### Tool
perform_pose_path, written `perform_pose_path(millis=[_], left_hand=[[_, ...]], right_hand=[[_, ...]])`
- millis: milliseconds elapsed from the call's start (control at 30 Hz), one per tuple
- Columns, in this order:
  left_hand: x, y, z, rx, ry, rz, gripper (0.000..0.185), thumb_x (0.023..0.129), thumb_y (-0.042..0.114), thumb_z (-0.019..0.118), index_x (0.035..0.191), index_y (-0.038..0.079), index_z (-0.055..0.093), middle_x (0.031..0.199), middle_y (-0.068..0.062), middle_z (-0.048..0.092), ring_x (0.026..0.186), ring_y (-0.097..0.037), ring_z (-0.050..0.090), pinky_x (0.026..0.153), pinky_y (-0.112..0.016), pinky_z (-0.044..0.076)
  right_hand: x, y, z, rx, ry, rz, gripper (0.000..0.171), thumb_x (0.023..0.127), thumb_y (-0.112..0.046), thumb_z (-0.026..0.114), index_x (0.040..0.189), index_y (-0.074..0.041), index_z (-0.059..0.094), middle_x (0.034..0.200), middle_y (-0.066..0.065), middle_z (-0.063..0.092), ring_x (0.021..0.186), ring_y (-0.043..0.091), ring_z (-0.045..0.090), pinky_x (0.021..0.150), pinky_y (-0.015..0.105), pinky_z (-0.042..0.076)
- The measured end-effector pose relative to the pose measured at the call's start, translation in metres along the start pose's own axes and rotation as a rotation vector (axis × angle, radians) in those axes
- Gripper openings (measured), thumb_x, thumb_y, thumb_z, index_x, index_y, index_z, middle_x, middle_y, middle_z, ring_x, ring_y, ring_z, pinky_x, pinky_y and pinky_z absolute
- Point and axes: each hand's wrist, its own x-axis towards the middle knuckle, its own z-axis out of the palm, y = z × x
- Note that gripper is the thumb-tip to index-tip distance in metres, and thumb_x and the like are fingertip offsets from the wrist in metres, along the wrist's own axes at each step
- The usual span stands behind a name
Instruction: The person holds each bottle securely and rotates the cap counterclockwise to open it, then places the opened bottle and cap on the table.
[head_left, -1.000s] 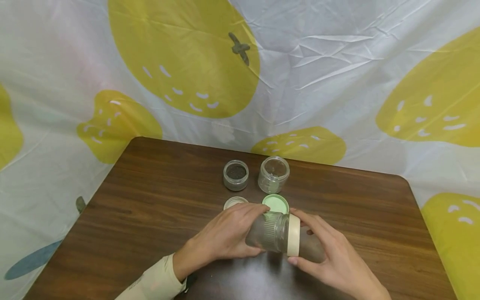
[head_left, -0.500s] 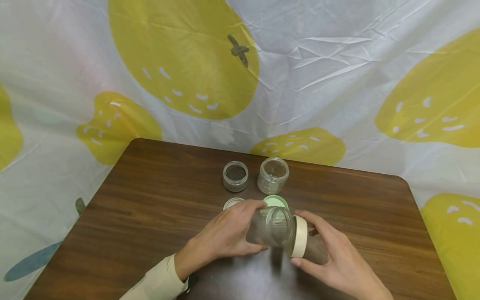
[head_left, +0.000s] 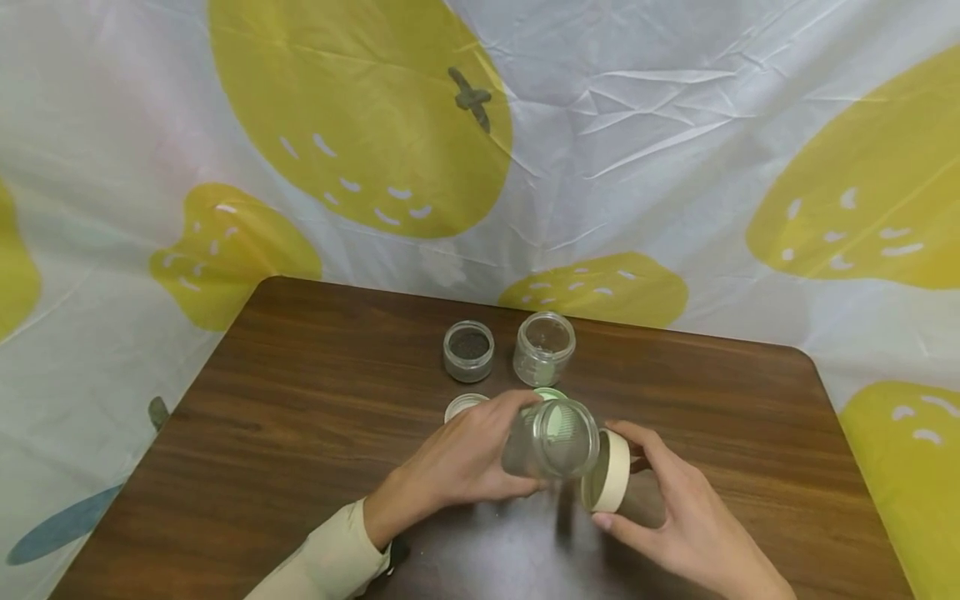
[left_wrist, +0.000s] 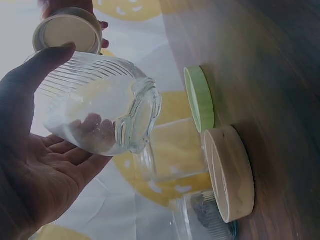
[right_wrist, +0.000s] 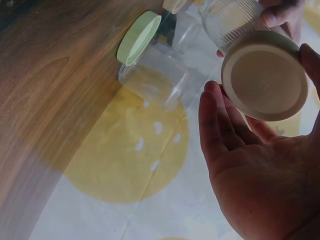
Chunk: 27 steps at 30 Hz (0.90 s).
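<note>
My left hand [head_left: 476,454] grips a clear ribbed glass jar [head_left: 558,442] by its body, thumb on one side and fingers on the other. The jar is tilted, its uncovered mouth turned toward the head camera and to the right. Just right of that mouth, my right hand [head_left: 686,508] pinches a cream lid [head_left: 609,472] by its rim between thumb and fingers. The lid is off the jar, with its hollow inside toward the jar. In the right wrist view the flat top of the lid [right_wrist: 265,82] shows. Both are held above the table.
A small jar with dark contents [head_left: 468,352] and a taller clear jar [head_left: 545,348], both uncovered, stand toward the back of the brown table [head_left: 337,358]. Before them lie a cream lid [head_left: 463,406] and a green lid [left_wrist: 200,98]. A fruit-print curtain [head_left: 637,150] hangs behind.
The cream lid has come off the jar and moved right with my right hand. My left hand has turned the jar's mouth toward the head camera.
</note>
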Motion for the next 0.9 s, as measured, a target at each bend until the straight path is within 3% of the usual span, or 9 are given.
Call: perform_pose_path(millis=[300,567,900], left_hand=[[0.011,0.0,0.008,-0.039,0.013,-0.061,0.092,0.069,0.046,0.096,0.144,0.012,0.053,0.129,-0.002,0.071,0.109,-0.014,0.072,0.092,-0.031,0.061],[0.024,0.003,0.022,-0.087,0.043,-0.107,0.093,0.069,0.046,0.097,0.143,0.012,0.052,0.125,-0.006,0.074,0.106,-0.018,0.074,0.09,-0.031,0.061],[0.028,0.006,0.034,-0.116,0.003,-0.149,0.094,0.071,0.047,0.096,0.144,0.014,0.048,0.121,-0.005,0.075,0.103,-0.016,0.074,0.086,-0.028,0.061]], right_hand=[[-0.005,0.01,0.0,0.05,-0.002,0.031,0.094,0.077,-0.027,0.096,0.155,-0.017,0.044,0.123,-0.017,0.067,0.107,0.002,0.066,0.093,0.017,0.054],[-0.009,0.016,0.001,0.042,0.003,0.071,0.095,0.076,-0.023,0.097,0.154,-0.015,0.042,0.136,-0.007,0.065,0.117,0.004,0.064,0.097,0.012,0.051],[-0.012,0.021,0.005,0.045,0.042,0.098,0.089,0.075,-0.025,0.097,0.145,-0.008,0.045,0.134,0.0,0.065,0.116,0.006,0.063,0.098,0.005,0.045]])
